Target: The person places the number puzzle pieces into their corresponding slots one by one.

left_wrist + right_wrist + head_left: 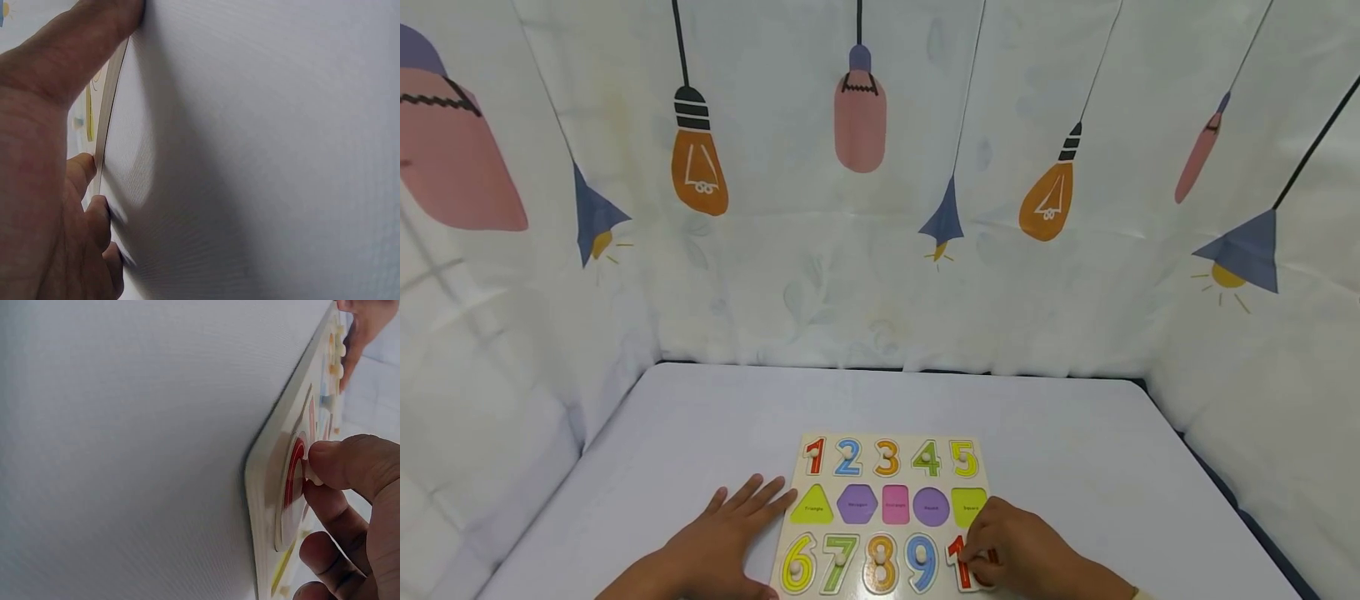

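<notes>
A wooden peg puzzle board (887, 583) lies flat on the table, with numbers in its top and bottom rows and coloured shapes between them. My right hand (1018, 546) is at its lower right corner, thumb and finger pinching the small knob of the red number 10 piece (292, 487). That piece appears slightly raised at its edge in the right wrist view; in the head view the hand covers much of its zero. My left hand (718, 537), fingers spread, rests against the board's left side, with the thumb near the lower left corner.
A white-covered table (1075, 450) surrounds the board. Behind and beside it hangs a pale curtain (880, 292) printed with lamps and bulbs. Knobs stand up from the other number pieces, such as the blue nine (921, 575) and orange eight (880, 575).
</notes>
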A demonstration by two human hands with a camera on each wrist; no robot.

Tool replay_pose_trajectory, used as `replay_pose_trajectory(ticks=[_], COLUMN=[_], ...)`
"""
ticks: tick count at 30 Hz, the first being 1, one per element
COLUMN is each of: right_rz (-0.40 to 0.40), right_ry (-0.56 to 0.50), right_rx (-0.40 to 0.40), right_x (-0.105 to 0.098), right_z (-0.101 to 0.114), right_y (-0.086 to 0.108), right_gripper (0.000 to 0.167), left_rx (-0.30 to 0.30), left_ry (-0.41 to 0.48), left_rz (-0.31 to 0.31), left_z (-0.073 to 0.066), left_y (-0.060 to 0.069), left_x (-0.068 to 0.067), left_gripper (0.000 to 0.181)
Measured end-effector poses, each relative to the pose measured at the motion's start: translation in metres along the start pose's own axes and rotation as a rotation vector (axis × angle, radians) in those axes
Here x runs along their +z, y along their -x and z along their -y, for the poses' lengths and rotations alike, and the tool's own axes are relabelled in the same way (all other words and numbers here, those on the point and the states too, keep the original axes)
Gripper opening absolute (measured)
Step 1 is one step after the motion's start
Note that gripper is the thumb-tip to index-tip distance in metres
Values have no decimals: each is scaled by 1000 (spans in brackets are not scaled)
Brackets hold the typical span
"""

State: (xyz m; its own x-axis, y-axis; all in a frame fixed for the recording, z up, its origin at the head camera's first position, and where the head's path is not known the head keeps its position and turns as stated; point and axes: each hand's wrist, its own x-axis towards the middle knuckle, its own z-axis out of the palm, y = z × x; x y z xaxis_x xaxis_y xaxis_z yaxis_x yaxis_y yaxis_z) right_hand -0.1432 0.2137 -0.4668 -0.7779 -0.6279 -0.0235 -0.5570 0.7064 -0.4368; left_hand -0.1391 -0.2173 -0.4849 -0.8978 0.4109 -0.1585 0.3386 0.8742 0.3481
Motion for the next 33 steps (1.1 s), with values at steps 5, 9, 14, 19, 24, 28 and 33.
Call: replay_pose_trajectory(ticks=[5, 9, 14, 19, 24, 28, 33], right_rz=[-1, -26, -58, -50, -21, -99, -228], right_ry=[23, 40, 47, 52, 19, 95, 189], right_rx=[-21, -57, -88, -45, 126, 265, 369], right_x=[3, 6, 10, 13, 9, -2, -21], right_z=[-1, -1, -1, 0, 2, -2, -21], right_y=[-1, -1, -2, -3, 0, 5, 10], right_gripper=[11, 11, 13, 9, 23, 38, 50], left_rx=[-2, -2, 10, 19, 19, 32, 61], left_ry=[-7, -8, -1, -9, -5, -1, 34], left_rz=[0, -4, -5, -5, 8, 30, 20], left_z=[2, 3, 3, 5, 5, 7, 12], left_y=[1, 2, 5, 5, 7, 8, 6], left_x=[0, 0, -2, -3, -3, -5, -13], left_gripper=[122, 122, 122, 121, 121, 120, 112])
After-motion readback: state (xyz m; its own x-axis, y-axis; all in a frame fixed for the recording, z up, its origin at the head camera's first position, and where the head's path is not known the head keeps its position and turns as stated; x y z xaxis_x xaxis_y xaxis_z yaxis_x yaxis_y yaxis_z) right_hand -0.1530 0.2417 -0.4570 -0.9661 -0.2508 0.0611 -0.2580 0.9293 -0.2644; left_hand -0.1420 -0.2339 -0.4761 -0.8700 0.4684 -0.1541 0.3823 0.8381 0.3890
